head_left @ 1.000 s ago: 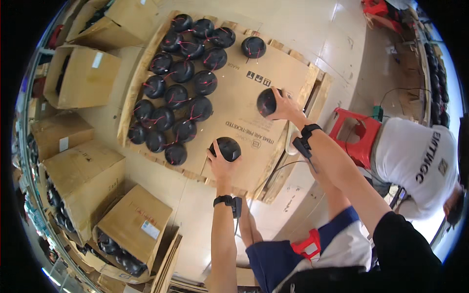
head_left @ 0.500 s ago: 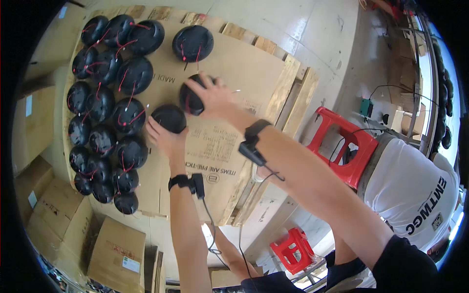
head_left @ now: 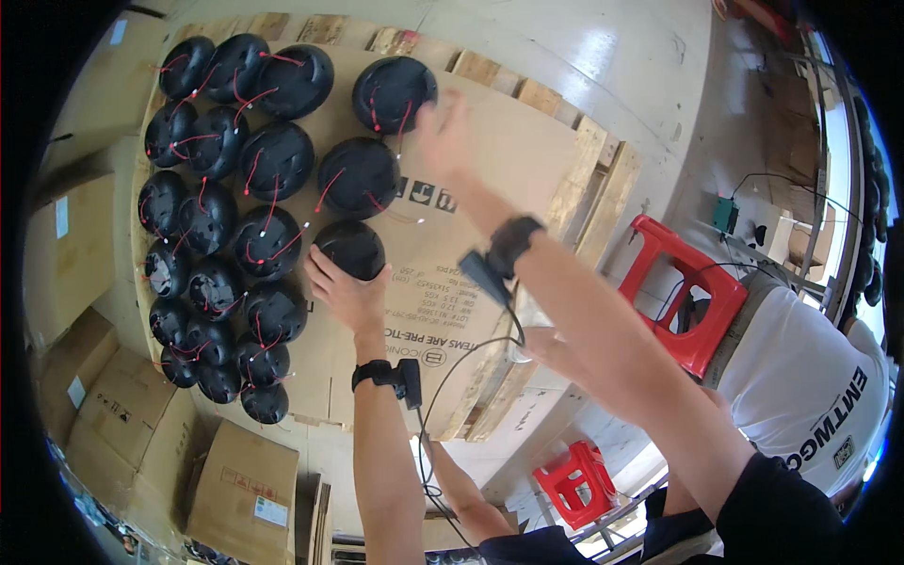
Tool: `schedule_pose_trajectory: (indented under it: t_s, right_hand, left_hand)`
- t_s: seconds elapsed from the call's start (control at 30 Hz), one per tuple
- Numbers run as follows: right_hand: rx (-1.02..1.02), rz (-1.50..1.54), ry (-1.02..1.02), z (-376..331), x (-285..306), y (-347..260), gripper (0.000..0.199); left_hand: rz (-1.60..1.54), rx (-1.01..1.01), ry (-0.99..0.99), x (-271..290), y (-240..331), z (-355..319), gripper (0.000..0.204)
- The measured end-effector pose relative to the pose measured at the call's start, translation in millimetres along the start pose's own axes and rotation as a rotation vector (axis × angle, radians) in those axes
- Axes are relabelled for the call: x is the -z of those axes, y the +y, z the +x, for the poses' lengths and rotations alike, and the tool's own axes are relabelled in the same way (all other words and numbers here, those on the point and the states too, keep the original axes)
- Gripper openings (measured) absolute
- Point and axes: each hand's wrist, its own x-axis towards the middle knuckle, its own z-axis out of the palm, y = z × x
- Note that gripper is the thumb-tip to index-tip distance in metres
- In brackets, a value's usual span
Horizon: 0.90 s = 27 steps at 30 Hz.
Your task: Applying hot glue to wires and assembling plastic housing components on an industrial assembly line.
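My left hand (head_left: 350, 294) is closed round the near side of a smooth black domed round part (head_left: 349, 250) on the cardboard sheet (head_left: 499, 179). Just beyond it lies another black round part (head_left: 359, 179) with red wires, untouched by either hand. My right hand (head_left: 450, 141), a little smeared by motion, has its fingers stretched out at the right edge of a farther black round part (head_left: 395, 94); whether it touches is unclear. Several more black round parts (head_left: 276, 160) with red wires sit in rows on the left. Both wrists wear black straps with cables.
Under the cardboard is a wooden pallet (head_left: 595, 202). Red plastic stools (head_left: 692, 330) stand on the right, by a person in a white shirt (head_left: 800, 377). Cardboard boxes (head_left: 243, 490) line the left and near side. Another person's arm (head_left: 461, 490) shows below.
My right hand has let go of a black round part, which now lies with red wires showing, and has moved away to the farther one. My left hand keeps its hold. The view has shifted slightly.
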Motion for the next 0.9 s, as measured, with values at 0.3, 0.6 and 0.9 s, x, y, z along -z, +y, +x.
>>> schedule_pose_trajectory:
  t_s: [0.3,0.6,0.9]
  right_hand:
    - [-0.291,0.059,-0.432,17.1,-17.2,4.1,0.072]
    - [-0.156,-0.377,-0.944,-155.6,124.7,19.9,0.027]
    - [-0.206,-0.252,-1.16,-252.8,271.8,-126.4,0.025]
  left_hand:
    - [-0.031,0.009,0.012,-2.7,-8.4,1.1,0.121]
    - [0.188,0.074,-0.164,41.2,-35.0,20.1,0.122]
    - [-0.041,-0.164,-0.035,41.6,-79.3,-27.7,0.077]
